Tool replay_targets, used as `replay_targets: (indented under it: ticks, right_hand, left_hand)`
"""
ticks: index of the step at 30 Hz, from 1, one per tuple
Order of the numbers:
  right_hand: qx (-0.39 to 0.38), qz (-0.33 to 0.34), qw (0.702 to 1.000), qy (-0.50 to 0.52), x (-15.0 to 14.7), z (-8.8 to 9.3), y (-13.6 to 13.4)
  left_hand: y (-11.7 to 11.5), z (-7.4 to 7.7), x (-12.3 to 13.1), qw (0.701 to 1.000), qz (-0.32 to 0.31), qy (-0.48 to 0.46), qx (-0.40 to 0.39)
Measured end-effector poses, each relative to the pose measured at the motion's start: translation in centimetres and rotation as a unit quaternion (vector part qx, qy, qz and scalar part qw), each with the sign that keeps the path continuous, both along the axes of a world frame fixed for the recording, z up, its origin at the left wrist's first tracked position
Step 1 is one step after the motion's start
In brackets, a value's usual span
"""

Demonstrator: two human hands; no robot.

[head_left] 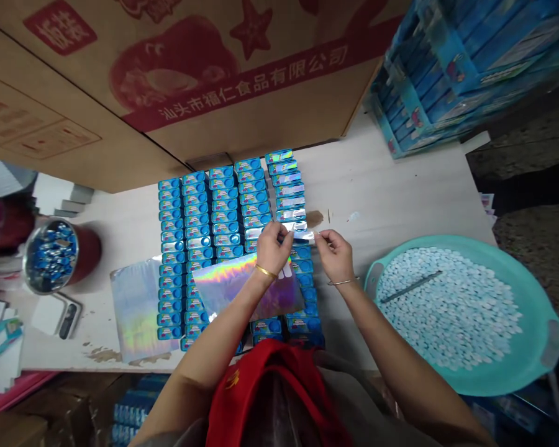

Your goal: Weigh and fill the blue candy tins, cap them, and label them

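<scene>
A small silver sticker strip [304,236] stretches between my two hands, above the rightmost row of small blue boxes [225,205]. My left hand [273,249] is closed in a pinch at the strip's left end. At the other end, my right hand [335,256] pinches it between thumb and fingertip. Under my left wrist lies a shiny holographic sticker sheet [235,285], resting across the boxes, with pale cut-outs near its right side. The boxes stand in several lines, and those at the far end of the right line carry shiny strips on top.
A turquoise basin [535,335] of pale blue tablets holds a dark stick [410,287] at right. Large cartons [261,118] wall off the back. Blue packs [447,81] are stacked back right. Left are another holographic sheet [137,304], a metal pot [86,248] and a white device [51,313].
</scene>
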State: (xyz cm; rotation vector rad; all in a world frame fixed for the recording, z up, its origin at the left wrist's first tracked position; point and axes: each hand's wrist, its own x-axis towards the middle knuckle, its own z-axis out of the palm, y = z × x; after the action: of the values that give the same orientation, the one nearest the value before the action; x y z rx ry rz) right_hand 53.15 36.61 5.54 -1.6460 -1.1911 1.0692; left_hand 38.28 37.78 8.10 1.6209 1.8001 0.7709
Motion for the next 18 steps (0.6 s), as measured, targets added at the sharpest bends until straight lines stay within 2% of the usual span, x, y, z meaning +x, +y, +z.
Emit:
replay_targets:
  ticks: [3, 6, 12, 15, 18]
  right_hand:
    - [0.028, 0.041, 0.994, -0.093, 0.7, -1.3, 0.3]
    - [0.025, 0.065, 0.988, -0.140, 0.9, -2.2, 0.1]
    - [0.017, 0.070, 0.984, -0.162, 1.0, -3.2, 0.2]
    - [0.011, 0.073, 0.986, -0.146, 0.9, -3.8, 0.5]
    - [-0.003, 0.052, 0.992, -0.112, 0.8, -4.4, 0.3]
  left_hand:
    - [-0.4, -1.4, 0.5, 0.994, 0.010, 0.107, -0.023]
    - [-1.2, -2.4, 1.1, 0.985, 0.039, 0.162, -0.031]
    - [-1.2, -3.1, 1.5, 0.980, 0.060, 0.186, -0.049]
    - [-1.1, -3.1, 1.5, 0.977, 0.067, 0.190, -0.067]
    - [-0.9, -3.1, 1.3, 0.977, 0.103, 0.175, -0.068]
